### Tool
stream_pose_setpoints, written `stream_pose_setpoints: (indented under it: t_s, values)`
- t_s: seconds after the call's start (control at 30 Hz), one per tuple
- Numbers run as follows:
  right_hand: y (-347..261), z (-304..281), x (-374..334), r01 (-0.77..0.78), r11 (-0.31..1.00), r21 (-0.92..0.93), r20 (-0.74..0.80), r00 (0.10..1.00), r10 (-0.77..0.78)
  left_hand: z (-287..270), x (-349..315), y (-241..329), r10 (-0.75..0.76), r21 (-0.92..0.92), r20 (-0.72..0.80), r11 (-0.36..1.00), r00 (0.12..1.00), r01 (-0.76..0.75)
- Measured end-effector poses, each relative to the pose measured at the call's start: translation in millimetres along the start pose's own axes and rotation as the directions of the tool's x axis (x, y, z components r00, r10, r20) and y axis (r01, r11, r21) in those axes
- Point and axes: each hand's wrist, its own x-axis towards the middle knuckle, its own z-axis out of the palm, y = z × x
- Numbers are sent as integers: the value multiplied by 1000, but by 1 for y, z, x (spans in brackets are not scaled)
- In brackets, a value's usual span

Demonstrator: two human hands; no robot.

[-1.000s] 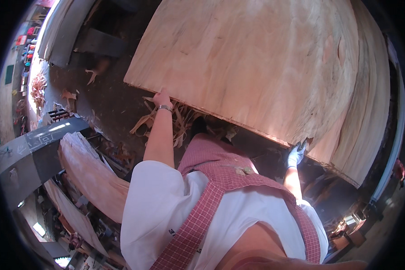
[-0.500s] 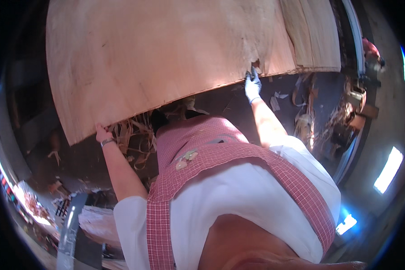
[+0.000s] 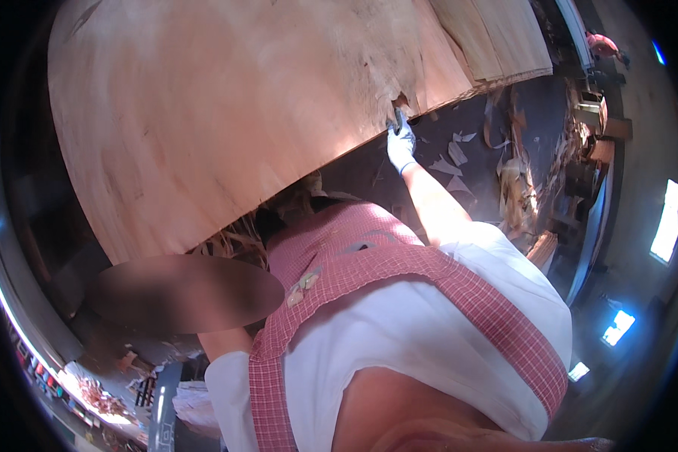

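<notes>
Right hand (image 3: 401, 143), gloved, pinches the near edge of a big wood sheet (image 3: 233, 113) just beside a torn hole, fingers closed on it. Left hand sits under a dark blur; cannot tell its grip or opening. Sheet spans the area in front of the person, a second sheet (image 3: 501, 41) at its right. Wood strips (image 3: 237, 239) below the edge. Box-shaped thing (image 3: 589, 114) far right, contents unclear.

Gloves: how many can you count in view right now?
1: a pale glove on the right hand, at the near edge of the wood sheet. The left hand is blurred out, so a glove there may be hidden.
</notes>
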Motion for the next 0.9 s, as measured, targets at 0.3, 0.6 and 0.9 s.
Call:
stream_pose_setpoints:
  t_s: [0.3, 0.6, 0.9]
  values:
    - [34, -57, -47, -350, 897, -271, 81, 920, 384, 113, -191, -33, 741, 695, 598, -289, 306, -658]
    - [128, -144, -68, -372, 904, -213, -145, 927, 347, 180, -257, -4, 319, 634, 769, -491, 555, -597]
    - [222, -275, -94, -363, 844, -395, -339, 911, 233, 180, -237, 2, 243, 656, 741, -459, 626, -599]
